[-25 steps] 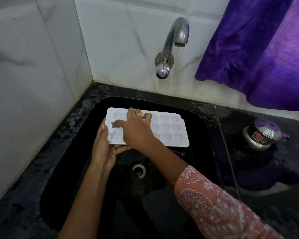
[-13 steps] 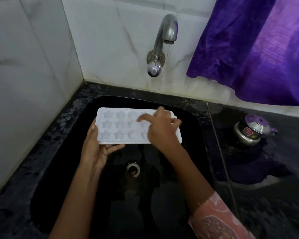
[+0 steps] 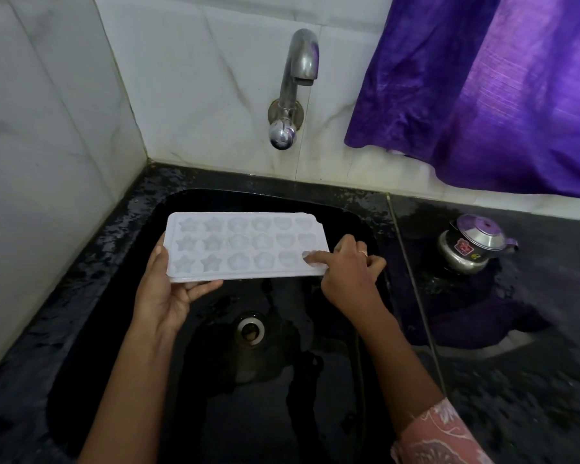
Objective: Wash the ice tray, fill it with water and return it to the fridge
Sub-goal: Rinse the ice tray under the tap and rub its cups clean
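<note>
No wording can be read anywhere in the view. The only marking is a red label (image 3: 463,246) on the side of the small steel pot (image 3: 457,264), which stands on the worktop (image 3: 533,380) to the right of the sink (image 3: 248,184). Its print is too small and blurred to make out. A tiny yellow sticker (image 3: 476,257) beside it is just as illegible.

Open space lay between tap (image 3: 298,61) and tray (image 3: 241,242); a steel pot (image 3: 472,249) stood well right of the sink (image 3: 315,396).
</note>
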Motion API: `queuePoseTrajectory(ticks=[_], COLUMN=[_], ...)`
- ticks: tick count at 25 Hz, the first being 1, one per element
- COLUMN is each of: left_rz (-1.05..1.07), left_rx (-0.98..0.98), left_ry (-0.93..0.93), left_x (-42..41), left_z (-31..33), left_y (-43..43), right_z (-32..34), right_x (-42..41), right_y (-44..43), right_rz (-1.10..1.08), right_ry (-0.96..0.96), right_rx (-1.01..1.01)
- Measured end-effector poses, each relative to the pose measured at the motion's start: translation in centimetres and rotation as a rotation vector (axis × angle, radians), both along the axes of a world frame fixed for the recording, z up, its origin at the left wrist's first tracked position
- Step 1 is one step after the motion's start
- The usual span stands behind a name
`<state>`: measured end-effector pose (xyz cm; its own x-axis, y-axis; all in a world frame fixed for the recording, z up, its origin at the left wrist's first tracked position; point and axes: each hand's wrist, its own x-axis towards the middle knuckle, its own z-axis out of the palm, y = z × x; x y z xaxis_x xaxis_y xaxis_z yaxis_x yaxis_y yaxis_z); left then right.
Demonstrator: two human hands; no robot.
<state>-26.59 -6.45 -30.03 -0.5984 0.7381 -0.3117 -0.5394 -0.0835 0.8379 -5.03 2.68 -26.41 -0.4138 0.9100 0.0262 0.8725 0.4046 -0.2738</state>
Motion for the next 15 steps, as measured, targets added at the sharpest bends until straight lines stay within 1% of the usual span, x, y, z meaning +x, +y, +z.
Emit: queuePoseTrajectory(ticks=[4,10,15], left_rz=[0.002,0.000,0.002], left_rx=[-0.009,-0.009,-0.005], left_ry=[0.011,0.019,0.027], left_x=[-0.10,-0.12,-0.20], left_z=[-0.02,-0.07,-0.05], left_y=[-0.01,0.11,0.03], right_z=[-0.29,-0.09,-0.49], right_x=[0.13,0.13,-0.24], right_y=[-0.13,-0.18,-0.36], right_rz=[0.024,0.002,0.039], right_ry=[-0.015,-0.055,-0.043], right_rx=[0.008,0.060,0.036])
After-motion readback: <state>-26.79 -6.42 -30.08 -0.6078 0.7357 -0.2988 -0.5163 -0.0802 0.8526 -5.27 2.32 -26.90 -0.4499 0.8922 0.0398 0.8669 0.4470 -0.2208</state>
